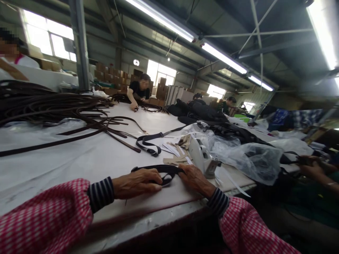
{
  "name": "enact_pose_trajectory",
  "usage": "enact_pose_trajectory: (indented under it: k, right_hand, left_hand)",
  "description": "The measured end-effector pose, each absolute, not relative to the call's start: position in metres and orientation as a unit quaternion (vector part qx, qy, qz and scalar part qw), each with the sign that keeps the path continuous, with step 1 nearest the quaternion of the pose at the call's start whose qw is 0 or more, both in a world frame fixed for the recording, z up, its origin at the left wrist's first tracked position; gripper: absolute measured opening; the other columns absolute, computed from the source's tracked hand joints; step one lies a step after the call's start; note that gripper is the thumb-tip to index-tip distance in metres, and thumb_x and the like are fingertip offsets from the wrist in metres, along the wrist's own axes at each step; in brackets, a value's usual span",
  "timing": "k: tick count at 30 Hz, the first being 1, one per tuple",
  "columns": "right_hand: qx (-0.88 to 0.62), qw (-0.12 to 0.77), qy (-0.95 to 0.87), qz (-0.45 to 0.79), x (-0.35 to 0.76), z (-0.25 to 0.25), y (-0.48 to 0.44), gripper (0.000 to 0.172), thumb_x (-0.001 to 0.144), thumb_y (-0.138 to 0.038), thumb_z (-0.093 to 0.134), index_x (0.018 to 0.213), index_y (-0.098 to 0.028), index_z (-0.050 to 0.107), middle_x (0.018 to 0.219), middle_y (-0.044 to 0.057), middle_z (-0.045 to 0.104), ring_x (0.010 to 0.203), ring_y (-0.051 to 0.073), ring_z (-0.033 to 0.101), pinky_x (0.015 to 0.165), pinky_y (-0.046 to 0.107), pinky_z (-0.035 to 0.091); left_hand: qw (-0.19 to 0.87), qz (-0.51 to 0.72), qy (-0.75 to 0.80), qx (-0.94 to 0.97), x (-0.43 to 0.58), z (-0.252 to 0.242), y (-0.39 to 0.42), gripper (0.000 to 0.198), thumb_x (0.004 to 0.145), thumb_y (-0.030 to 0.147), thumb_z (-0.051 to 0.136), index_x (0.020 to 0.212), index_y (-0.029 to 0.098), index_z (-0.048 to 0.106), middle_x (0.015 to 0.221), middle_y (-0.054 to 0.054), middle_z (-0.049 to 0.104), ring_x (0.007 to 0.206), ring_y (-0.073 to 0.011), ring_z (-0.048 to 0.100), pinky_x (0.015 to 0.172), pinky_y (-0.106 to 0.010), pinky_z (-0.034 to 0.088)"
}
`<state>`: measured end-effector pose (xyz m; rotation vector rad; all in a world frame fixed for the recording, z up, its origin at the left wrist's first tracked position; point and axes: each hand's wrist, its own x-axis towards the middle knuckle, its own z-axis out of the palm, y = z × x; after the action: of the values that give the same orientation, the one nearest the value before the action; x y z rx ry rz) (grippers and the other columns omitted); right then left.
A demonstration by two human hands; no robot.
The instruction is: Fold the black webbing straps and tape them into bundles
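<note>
A black webbing strap [169, 169] lies looped on the white table in front of me, with a buckle at its left end. My left hand [139, 182] rests over the near side of the loop, thumb and fingers closed about the strap; part of the grip is hidden. At the strap's right end, my right hand [194, 178] pinches it with bent fingers. Just beyond the right hand stands a white device with a metal end [202, 160], perhaps a tape dispenser. A second black strap with buckles [148, 144] lies farther back.
Brown paper strips [180, 153] lie beyond my hands. Dark brown belts [53, 106] are heaped at the left. Clear plastic bags [254, 158] and black straps and bags [201, 113] cover the right side. A co-worker [140, 90] leans over the far end; another person's hand [315, 167] is at right.
</note>
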<state>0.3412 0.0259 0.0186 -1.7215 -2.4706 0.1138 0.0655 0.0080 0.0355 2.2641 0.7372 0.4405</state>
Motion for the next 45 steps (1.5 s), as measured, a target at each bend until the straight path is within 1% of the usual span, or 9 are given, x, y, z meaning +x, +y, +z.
enact_pose_trajectory:
  k: [5, 8, 12, 18, 24, 29, 34, 39, 45]
  right_hand:
    - [-0.555, 0.010, -0.831, 0.020, 0.335, 0.029, 0.016, 0.022, 0.092, -0.021, 0.047, 0.106, -0.019, 0.064, 0.098, 0.010, 0.071, 0.095, 0.023, 0.066, 0.082, 0.031, 0.040]
    - [-0.524, 0.021, -0.849, 0.058, 0.325, 0.040, 0.009, 0.047, 0.084, -0.017, 0.053, 0.131, -0.020, 0.053, 0.094, 0.008, 0.069, 0.089, 0.024, 0.064, 0.078, 0.031, 0.039]
    - [-0.488, 0.103, -0.853, 0.152, 0.298, 0.050, 0.007, 0.060, 0.077, -0.016, 0.061, 0.135, -0.022, 0.045, 0.087, 0.002, 0.061, 0.078, 0.019, 0.057, 0.071, 0.028, 0.037]
    - [-0.512, 0.189, -0.760, 0.353, 0.274, 0.041, 0.017, 0.010, 0.076, -0.020, 0.064, 0.084, -0.018, 0.058, 0.068, -0.003, 0.050, 0.059, 0.011, 0.048, 0.054, 0.023, 0.036]
    - [-0.416, 0.236, -0.659, 0.581, 0.300, 0.046, 0.015, 0.031, 0.080, -0.028, 0.060, 0.109, -0.018, 0.059, 0.088, 0.001, 0.056, 0.076, 0.014, 0.058, 0.054, 0.022, 0.053]
    - [-0.428, 0.196, -0.704, 0.532, 0.297, 0.050, 0.011, 0.055, 0.063, -0.007, 0.052, 0.117, -0.018, 0.059, 0.083, -0.001, 0.056, 0.070, 0.013, 0.060, 0.056, 0.023, 0.056]
    - [-0.378, 0.147, -0.744, 0.531, 0.294, 0.053, 0.021, 0.063, 0.062, -0.002, 0.049, 0.121, -0.021, 0.061, 0.094, 0.001, 0.060, 0.086, 0.017, 0.062, 0.059, 0.022, 0.058]
    - [-0.406, 0.108, -0.844, 0.334, 0.294, 0.058, 0.018, 0.040, 0.083, -0.010, 0.050, 0.119, -0.019, 0.064, 0.080, 0.001, 0.062, 0.069, 0.014, 0.061, 0.059, 0.022, 0.050]
    - [-0.417, 0.054, -0.906, -0.044, 0.292, 0.046, 0.004, 0.018, 0.096, -0.017, 0.051, 0.098, -0.021, 0.068, 0.089, 0.005, 0.065, 0.078, 0.016, 0.057, 0.067, 0.027, 0.035]
  left_hand:
    - [0.126, 0.193, 0.402, 0.886, 0.073, 0.012, 0.023, 0.025, 0.080, 0.006, 0.049, 0.091, 0.021, 0.066, 0.095, -0.004, 0.069, 0.090, -0.0217, 0.061, 0.080, -0.033, 0.040]
    - [0.065, 0.176, 0.411, 0.892, 0.079, 0.007, 0.025, 0.023, 0.078, 0.006, 0.048, 0.082, 0.022, 0.064, 0.088, -0.003, 0.071, 0.087, -0.0232, 0.062, 0.076, -0.035, 0.037]
    - [0.100, 0.234, 0.448, 0.857, 0.078, 0.005, 0.028, 0.020, 0.079, 0.016, 0.056, 0.097, 0.024, 0.061, 0.093, -0.001, 0.073, 0.085, -0.0230, 0.064, 0.080, -0.036, 0.039]
    - [0.196, 0.269, 0.446, 0.831, 0.073, 0.010, 0.029, 0.012, 0.074, 0.018, 0.059, 0.082, 0.022, 0.066, 0.078, 0.001, 0.071, 0.075, -0.0194, 0.065, 0.074, -0.030, 0.041]
    - [0.234, 0.275, 0.428, 0.829, 0.071, 0.016, 0.032, 0.020, 0.074, 0.020, 0.057, 0.086, 0.022, 0.073, 0.082, 0.000, 0.072, 0.080, -0.0202, 0.064, 0.072, -0.029, 0.041]
    - [0.269, 0.261, 0.422, 0.825, 0.071, 0.022, 0.033, 0.021, 0.080, 0.030, 0.057, 0.084, 0.020, 0.076, 0.076, -0.001, 0.070, 0.072, -0.0191, 0.061, 0.065, -0.029, 0.039]
    - [0.289, 0.252, 0.406, 0.829, 0.069, 0.023, 0.036, 0.027, 0.083, 0.037, 0.057, 0.085, 0.019, 0.077, 0.075, -0.001, 0.069, 0.072, -0.0191, 0.060, 0.063, -0.028, 0.039]
    - [0.287, 0.249, 0.406, 0.831, 0.068, 0.021, 0.038, 0.026, 0.078, 0.028, 0.056, 0.088, 0.019, 0.077, 0.079, -0.002, 0.071, 0.074, -0.0196, 0.061, 0.066, -0.028, 0.042]
    - [0.250, 0.252, 0.446, 0.821, 0.069, 0.023, 0.036, 0.028, 0.075, 0.027, 0.054, 0.087, 0.018, 0.078, 0.079, -0.004, 0.071, 0.074, -0.0211, 0.062, 0.067, -0.029, 0.042]
